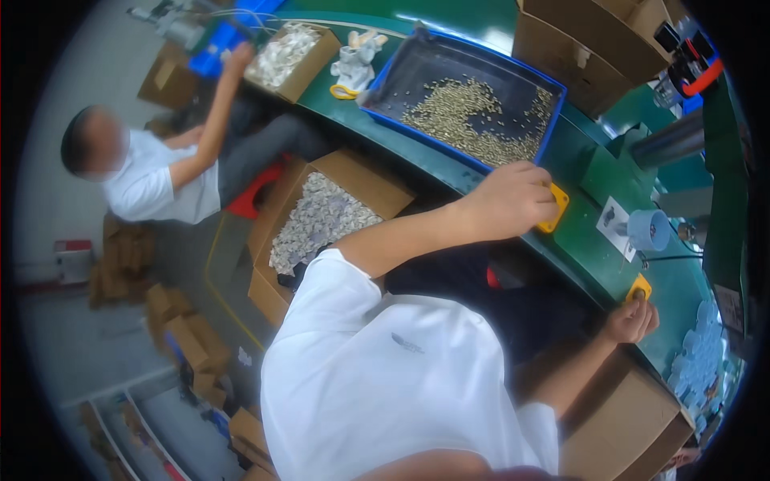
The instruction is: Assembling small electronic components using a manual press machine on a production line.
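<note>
My left hand (513, 199) is at the bench edge, just below the blue tray, fingers closed on a flat yellow piece with rounded corners (555, 210). Farther right, my right hand (632, 321) pinches another small yellow piece (639, 286), which has a dark spot at its middle near the fingertips. Between the two hands, a light-blue plastic cup-shaped part (647, 230) stands on the green bench beside a white printed card (614, 224). The blue-rimmed tray (385, 124) holds a spread of small brass-coloured metal parts (453, 112).
Light-blue round parts (696, 357) are heaped at the bench's right. A carton of pale small pieces (317, 216) stands left of my arm. Gloves (357, 62) lie beyond it on the bench. Another person (172, 172) sits at the left. A metal machine column (670, 148) rises at the right.
</note>
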Available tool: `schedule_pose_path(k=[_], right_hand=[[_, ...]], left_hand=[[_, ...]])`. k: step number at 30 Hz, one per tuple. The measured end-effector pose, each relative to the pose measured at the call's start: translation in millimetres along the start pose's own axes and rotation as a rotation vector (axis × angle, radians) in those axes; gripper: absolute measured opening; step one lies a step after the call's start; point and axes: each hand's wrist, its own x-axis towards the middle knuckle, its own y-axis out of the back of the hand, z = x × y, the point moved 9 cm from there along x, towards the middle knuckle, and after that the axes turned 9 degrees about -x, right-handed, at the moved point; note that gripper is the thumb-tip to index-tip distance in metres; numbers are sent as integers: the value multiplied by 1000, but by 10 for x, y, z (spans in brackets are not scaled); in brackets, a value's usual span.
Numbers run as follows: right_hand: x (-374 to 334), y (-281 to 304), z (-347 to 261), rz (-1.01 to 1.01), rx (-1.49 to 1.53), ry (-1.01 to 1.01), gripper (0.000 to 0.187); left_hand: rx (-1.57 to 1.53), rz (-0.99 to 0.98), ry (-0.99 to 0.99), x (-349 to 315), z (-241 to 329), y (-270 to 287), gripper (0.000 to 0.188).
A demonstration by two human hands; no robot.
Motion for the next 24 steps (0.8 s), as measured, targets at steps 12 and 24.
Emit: schedule_pose_path(k=[12, 24], right_hand=[[-475, -290, 561, 19, 501, -799, 26], [-538, -368, 616, -75, 454, -740, 26]], left_hand=[[-140, 203, 289, -166, -982, 279, 8], [-38, 236, 358, -204, -1033, 169, 12]])
